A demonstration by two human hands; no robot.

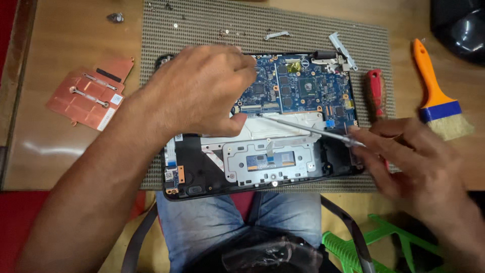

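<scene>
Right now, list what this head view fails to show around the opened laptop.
- Left part of the blue circuit board: hidden under the left hand.
- Tip of the thin metal tool: too small to tell its contact point.
- Red-handled tool: lower end hidden behind the right hand, which is blurred.
- Black object: cut off by the top-right corner.

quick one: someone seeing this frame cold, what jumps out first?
The opened laptop in the middle of the woven mat, its blue circuit board bare. The left hand presses on the board's left part, while the right hand holds a thin metal tool whose tip reaches toward the left thumb. To the sides: a copper-coloured plate at left, an orange-handled brush at right.
</scene>
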